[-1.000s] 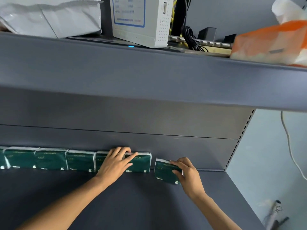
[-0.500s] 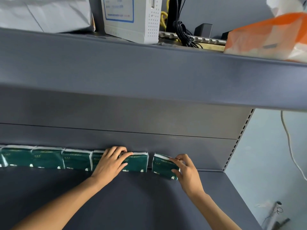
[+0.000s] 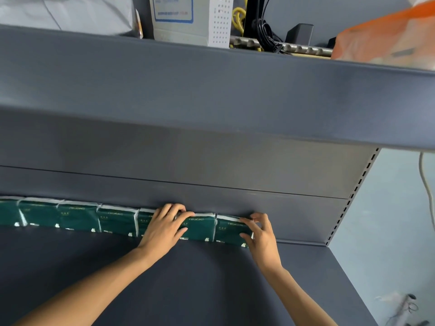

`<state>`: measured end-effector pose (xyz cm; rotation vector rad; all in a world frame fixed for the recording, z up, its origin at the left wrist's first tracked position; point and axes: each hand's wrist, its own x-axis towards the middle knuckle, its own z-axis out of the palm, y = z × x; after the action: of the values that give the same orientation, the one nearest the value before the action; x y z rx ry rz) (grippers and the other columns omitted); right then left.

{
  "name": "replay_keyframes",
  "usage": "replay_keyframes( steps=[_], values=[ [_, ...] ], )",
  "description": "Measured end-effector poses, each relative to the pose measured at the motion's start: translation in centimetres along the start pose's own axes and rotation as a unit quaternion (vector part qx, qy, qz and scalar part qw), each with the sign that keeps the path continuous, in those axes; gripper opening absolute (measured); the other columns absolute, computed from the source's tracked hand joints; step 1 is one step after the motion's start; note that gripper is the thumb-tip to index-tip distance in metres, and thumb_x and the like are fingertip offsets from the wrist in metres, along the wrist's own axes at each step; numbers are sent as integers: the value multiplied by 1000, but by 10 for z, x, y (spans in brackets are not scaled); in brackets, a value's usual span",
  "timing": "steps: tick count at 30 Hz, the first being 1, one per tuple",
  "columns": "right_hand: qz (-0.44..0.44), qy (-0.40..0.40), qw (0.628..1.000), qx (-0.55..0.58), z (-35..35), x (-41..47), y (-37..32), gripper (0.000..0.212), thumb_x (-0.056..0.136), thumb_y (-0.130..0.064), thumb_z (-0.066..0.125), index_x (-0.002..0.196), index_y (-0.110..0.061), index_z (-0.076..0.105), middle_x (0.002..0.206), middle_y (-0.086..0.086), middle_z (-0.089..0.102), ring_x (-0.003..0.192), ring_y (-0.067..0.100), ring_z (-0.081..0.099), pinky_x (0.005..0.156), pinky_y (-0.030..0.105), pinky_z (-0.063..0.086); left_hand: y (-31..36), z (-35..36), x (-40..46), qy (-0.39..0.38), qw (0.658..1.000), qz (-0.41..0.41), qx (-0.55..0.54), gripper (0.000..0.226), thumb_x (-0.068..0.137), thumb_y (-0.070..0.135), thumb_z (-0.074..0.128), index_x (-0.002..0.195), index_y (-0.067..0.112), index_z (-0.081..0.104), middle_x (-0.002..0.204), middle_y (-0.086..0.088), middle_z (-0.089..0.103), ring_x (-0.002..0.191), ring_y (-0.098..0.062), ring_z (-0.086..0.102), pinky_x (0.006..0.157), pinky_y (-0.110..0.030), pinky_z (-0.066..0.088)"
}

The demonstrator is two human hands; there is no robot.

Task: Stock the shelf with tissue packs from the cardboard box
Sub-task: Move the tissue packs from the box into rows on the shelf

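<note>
Dark grey metal shelf [image 3: 211,290] already has a row of dark green plastic-wrapped tissue packs [image 3: 77,216] lined up vs the back panel, maybe seven in view. Your left hand [image 3: 162,229] lies flat w/ relaxed fingers on the row, and your right hand [image 3: 261,234] pinches the rightmost green pack [image 3: 229,230] at its end, snug to its neighbour. Room's left on the right + in front, so prob more to go, tho the cardboard box isn't in view.

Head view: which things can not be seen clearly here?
- Cardboard box: not in the head view at all.
- Row of green tissue packs: cut off by the left edge, so no full count.
- Pack under the left hand: mostly covered.
- Orange bag on the upper shelf: blurred, cut off.
</note>
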<state>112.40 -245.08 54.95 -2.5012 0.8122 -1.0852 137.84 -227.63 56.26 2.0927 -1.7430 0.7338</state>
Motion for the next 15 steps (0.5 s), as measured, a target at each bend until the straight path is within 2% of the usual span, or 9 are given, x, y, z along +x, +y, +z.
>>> replay_keyframes(
  steps=[2, 4, 8, 15],
  values=[
    [-2, 15, 1000, -21, -1, 0, -1, 46, 77, -8, 81, 120, -21, 68, 123, 1, 45, 106, 19, 52, 74, 25, 50, -1, 0, -1, 3, 1000, -3, -4, 46, 87, 35, 73, 130, 28, 59, 119, 6, 51, 107, -17, 52, 89, -35, 48],
    [5, 35, 999, -13, -2, -2, 1, 46, 77, -8, 82, 119, -19, 68, 122, 3, 46, 110, 22, 51, 75, 30, 54, -1, -2, -3, 17, 999, -17, -24, 45, 91, 35, 68, 133, 27, 57, 119, 7, 51, 106, -16, 52, 91, -34, 48],
    [27, 39, 999, 26, -3, -8, 2, 40, 82, -5, 77, 118, -19, 67, 115, -8, 41, 92, 8, 50, 77, 34, 54, -4, -5, -4, 41, 993, -72, -81, 42, 89, 33, 72, 129, 26, 62, 115, 9, 54, 100, -13, 52, 87, -30, 46],
    [42, 14, 998, 49, -2, 0, -2, 34, 87, -3, 72, 117, -19, 67, 114, -14, 40, 80, 8, 58, 78, 28, 55, -3, -4, 1, 39, 993, -79, -80, 31, 84, 29, 78, 114, 26, 69, 107, 11, 54, 95, -11, 51, 81, -29, 47]
  ],
)
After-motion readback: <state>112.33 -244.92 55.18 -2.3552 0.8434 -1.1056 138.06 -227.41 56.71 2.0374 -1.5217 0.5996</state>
